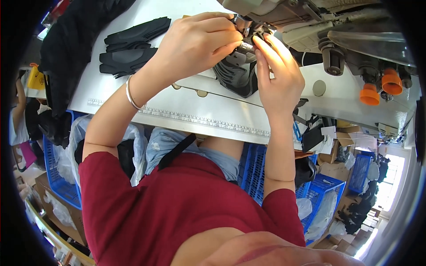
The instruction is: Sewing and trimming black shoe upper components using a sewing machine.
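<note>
At the top centre, both hands meet at the needle area of a sewing machine (284,17), under its lamp's glow. My left hand (199,44) is closed in a pinch beside the metal needle parts, and its fingertips hide what they hold. From the other side my right hand (280,77) reaches up with its fingers closed together at a small dark part by the needle. What lies in its fingertips is too small to tell. A black and grey shoe upper (235,79) lies under the needle, between the two hands, its far end hidden by them.
Stacked black shoe pieces (128,60) lie on the white table (191,95) at the left, beyond my left forearm. A printed ruler (195,120) runs along the near edge. Orange-capped knobs (369,94) hang at the right. Blue crates (326,190) stand below the table.
</note>
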The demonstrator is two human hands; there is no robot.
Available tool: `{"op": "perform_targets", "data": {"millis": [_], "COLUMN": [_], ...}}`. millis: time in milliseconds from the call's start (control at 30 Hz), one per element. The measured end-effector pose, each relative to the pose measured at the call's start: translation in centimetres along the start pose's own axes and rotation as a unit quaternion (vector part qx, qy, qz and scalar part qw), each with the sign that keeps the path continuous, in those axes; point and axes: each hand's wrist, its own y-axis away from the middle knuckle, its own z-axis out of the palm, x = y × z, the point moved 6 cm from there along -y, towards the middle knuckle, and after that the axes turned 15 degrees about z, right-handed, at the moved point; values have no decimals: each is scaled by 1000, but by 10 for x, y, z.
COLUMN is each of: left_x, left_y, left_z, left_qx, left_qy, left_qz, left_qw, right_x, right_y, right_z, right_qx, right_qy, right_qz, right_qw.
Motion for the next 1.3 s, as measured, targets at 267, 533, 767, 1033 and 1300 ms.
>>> {"op": "perform_targets", "data": {"millis": [267, 533, 767, 1033, 1300], "left_x": [-3, -6, -4, -4, -74], "left_y": [-3, 0, 0, 1, 18], "left_z": [-3, -3, -4, -4, -13], "left_qx": [68, 51, 23, 27, 9], "left_qy": [-22, 11, 41, 37, 162], "left_qz": [27, 10, -18, -17, -103], "left_qw": [997, 999, 999, 999, 981], "right_x": [0, -4, -1, -1, -30], "right_y": [1, 4, 6, 5, 32], "right_z": [3, 2, 5, 7, 0], "right_qx": [15, 21, 13, 10, 21], "right_qy": [-18, -23, -41, -29, -108], "right_qz": [-8, 12, 34, 33, 7], "right_qw": [1000, 999, 998, 999, 994]}}
